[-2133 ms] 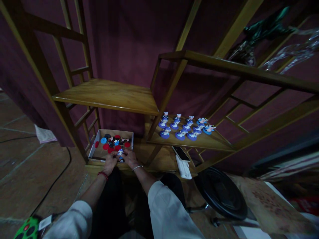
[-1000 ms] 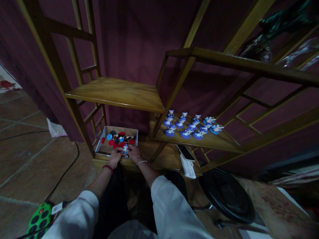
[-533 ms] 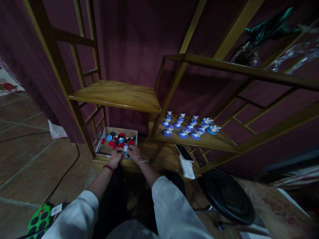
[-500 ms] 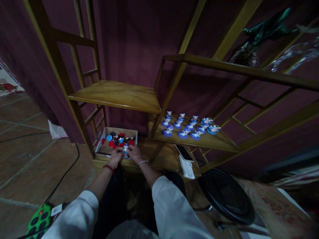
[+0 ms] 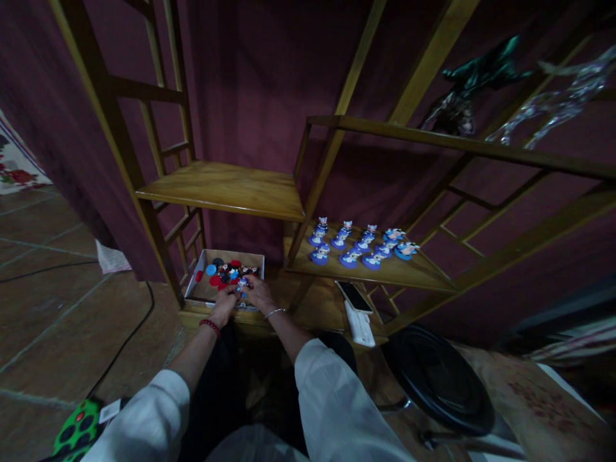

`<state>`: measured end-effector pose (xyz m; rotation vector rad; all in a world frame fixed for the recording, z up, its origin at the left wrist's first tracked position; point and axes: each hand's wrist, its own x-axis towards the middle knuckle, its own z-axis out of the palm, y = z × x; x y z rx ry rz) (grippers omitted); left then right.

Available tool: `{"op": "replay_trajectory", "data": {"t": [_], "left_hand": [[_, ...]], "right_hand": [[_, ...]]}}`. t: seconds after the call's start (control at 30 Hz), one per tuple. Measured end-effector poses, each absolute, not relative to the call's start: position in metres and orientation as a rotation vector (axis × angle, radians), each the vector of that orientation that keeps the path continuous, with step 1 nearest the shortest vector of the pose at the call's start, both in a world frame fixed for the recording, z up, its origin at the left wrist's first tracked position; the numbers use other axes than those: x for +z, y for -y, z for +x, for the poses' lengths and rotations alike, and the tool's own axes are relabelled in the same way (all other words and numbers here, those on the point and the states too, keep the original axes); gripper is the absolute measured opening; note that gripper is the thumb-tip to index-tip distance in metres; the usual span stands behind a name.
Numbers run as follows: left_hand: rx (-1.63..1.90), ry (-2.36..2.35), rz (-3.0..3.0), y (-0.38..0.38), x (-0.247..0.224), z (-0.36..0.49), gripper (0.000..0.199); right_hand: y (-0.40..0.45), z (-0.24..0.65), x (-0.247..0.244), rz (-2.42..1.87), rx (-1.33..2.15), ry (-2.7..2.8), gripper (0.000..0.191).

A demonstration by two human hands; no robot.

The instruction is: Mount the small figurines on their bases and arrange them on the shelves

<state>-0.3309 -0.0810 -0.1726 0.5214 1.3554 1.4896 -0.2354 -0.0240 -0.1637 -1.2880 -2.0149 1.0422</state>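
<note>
Head: hand-held figurine (image 5: 242, 283) near box edge (image 5: 199, 302)

Shelf (image 5: 226, 186): varnished wood, glossy, grain seen; curtain (image 5: 250, 115): matt cloth; stool seat (image 5: 437, 378): black, smooth, w/ sheen.

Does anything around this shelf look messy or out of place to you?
Mostly the cardboard box: its red, black and blue discs and dark figurines lie jumbled, unlike the neat rows of figurines on the shelf. I see nothing spilled.
</note>
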Motion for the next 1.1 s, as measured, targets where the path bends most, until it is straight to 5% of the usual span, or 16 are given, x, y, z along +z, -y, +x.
{"op": "replay_trajectory", "data": {"t": [1.1], "left_hand": [[1.628,-1.39,0.635,0.094,-0.144,-0.294,0.039]], "right_hand": [[0.049,-0.195,-0.133,-1.23,0.981,2.037,0.037]]}}
